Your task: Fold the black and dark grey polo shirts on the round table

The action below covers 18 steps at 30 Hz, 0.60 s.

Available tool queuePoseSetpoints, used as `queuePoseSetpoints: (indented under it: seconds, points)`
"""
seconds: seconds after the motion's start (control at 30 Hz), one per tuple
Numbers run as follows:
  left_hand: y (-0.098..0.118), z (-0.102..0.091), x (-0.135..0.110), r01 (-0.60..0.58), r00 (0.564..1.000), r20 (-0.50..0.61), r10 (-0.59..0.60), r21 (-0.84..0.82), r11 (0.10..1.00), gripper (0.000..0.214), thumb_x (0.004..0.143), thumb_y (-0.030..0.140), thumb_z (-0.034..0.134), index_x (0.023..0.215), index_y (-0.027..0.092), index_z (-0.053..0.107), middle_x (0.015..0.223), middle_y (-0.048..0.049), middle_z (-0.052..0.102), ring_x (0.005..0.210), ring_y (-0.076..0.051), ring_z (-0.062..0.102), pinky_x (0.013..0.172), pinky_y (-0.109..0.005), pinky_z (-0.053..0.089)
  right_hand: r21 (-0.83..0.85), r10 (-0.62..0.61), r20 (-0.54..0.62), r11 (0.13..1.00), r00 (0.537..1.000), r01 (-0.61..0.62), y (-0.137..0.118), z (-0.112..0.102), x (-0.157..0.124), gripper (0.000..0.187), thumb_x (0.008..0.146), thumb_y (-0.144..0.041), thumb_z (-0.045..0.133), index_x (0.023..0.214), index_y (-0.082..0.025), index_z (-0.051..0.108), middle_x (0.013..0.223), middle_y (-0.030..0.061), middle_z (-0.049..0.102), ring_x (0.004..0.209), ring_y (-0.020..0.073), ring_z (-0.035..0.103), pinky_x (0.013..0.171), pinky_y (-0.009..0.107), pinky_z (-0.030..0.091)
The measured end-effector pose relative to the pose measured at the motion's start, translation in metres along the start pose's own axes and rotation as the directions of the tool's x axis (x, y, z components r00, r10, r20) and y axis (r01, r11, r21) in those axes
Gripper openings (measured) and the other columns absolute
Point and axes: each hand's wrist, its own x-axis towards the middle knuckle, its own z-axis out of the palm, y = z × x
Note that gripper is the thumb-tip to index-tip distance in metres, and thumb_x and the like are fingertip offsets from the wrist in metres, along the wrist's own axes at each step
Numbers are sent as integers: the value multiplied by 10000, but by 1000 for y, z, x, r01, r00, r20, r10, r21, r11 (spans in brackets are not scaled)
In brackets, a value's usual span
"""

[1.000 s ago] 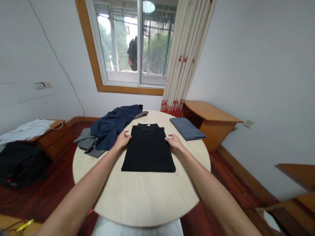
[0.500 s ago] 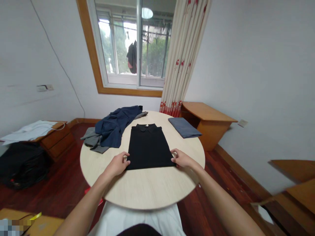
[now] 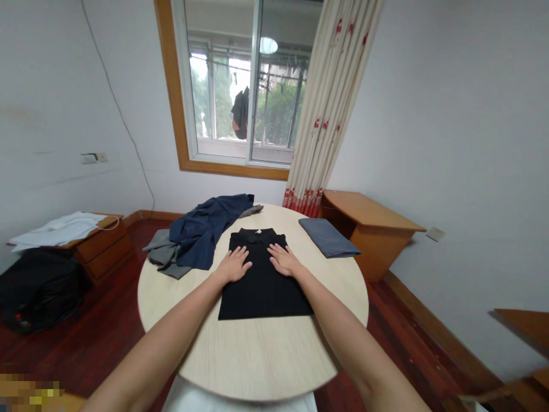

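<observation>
A folded black collared shirt lies flat in the middle of a round light wooden table, collar toward the window. My left hand rests flat on the shirt's upper left part, fingers spread. Beside it my right hand lies flat on the upper right part, fingers also spread. Neither hand holds anything.
A crumpled navy garment over a grey one sits on the table's left. A folded grey-blue cloth lies at the table's right. A wooden desk stands to the right, a low cabinet with white cloth to the left.
My hands went from the shirt's upper sides down to its lower corners, then came up onto the middle of the shirt, where they now lie flat.
</observation>
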Motion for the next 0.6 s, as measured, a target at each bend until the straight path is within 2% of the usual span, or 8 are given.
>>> queuePoseSetpoints:
  seconds: [0.07, 0.17, 0.27, 0.33, 0.4, 0.47, 0.53, 0.6]
  points:
    - [-16, 5, 0, 40, 999, 13, -40, -26, 999, 655, 984, 490, 301, 1527, 125, 303, 1620, -124, 175, 1505, -284, 139, 1188, -509, 177, 33, 11, 9, 999, 1000, -11, 16, 7, 3, 549, 1004, -351, 294, 1535, -209, 308, 1611, 68, 213, 1496, 218, 149, 1189, 536, 120]
    - [-31, 2, -4, 101, 995, 15, -100, -53, 993, 677, 981, 521, 265, 1544, 147, 257, 1628, -106, 126, 1511, -263, 107, 1190, -532, 147, 86, 128, 9, 988, 992, -129, 39, 7, 0, 561, 1019, -390, 243, 1556, -229, 243, 1622, 51, 166, 1500, 216, 130, 1185, 541, 125]
    - [-24, -4, -9, 153, 988, 9, -153, -14, 988, 640, 989, 474, 258, 1530, 135, 293, 1619, -128, 147, 1506, -281, 130, 1178, -581, 128, 59, 261, 3, 964, 965, -261, 41, -3, -5, 560, 1022, -367, 229, 1558, -206, 236, 1618, 71, 175, 1495, 236, 157, 1183, 557, 102]
    - [-7, -2, -14, 106, 993, -54, -105, 20, 994, 613, 995, 442, 257, 1516, 127, 330, 1611, -134, 191, 1502, -290, 151, 1179, -574, 141, 24, 235, -53, 972, 971, -234, 24, -7, -10, 565, 1012, -342, 258, 1551, -174, 258, 1613, 89, 190, 1495, 242, 154, 1185, 559, 77]
    - [14, 9, -25, -36, 989, -143, 40, 34, 999, 599, 1003, 452, 242, 1511, 155, 353, 1601, -111, 248, 1497, -272, 181, 1187, -532, 174, 11, 91, -108, 996, 990, -91, -3, -3, -20, 581, 999, -362, 293, 1544, -162, 278, 1610, 95, 199, 1497, 237, 143, 1191, 546, 66]
    - [32, 24, -38, -156, 973, -165, 161, 44, 987, 603, 1006, 485, 233, 1517, 186, 348, 1587, -93, 295, 1486, -245, 230, 1190, -492, 203, 26, -62, -104, 998, 993, 65, -31, 7, -34, 596, 996, -403, 296, 1539, -158, 296, 1598, 94, 238, 1494, 223, 158, 1200, 518, 80]
    - [43, 37, -51, -201, 966, -153, 208, 63, 978, 610, 1009, 486, 235, 1516, 167, 349, 1579, -101, 311, 1479, -239, 253, 1197, -474, 200, 38, -103, -79, 994, 992, 106, -50, 18, -51, 592, 994, -380, 284, 1534, -138, 307, 1591, 103, 255, 1489, 213, 182, 1204, 495, 100]
    - [46, 43, -61, -202, 965, -152, 212, 76, 976, 608, 1010, 486, 241, 1505, 159, 371, 1576, -100, 319, 1479, -240, 252, 1202, -468, 191, 47, -90, -73, 995, 993, 93, -56, 24, -67, 591, 997, -390, 281, 1529, -137, 320, 1590, 99, 258, 1487, 210, 188, 1207, 480, 103]
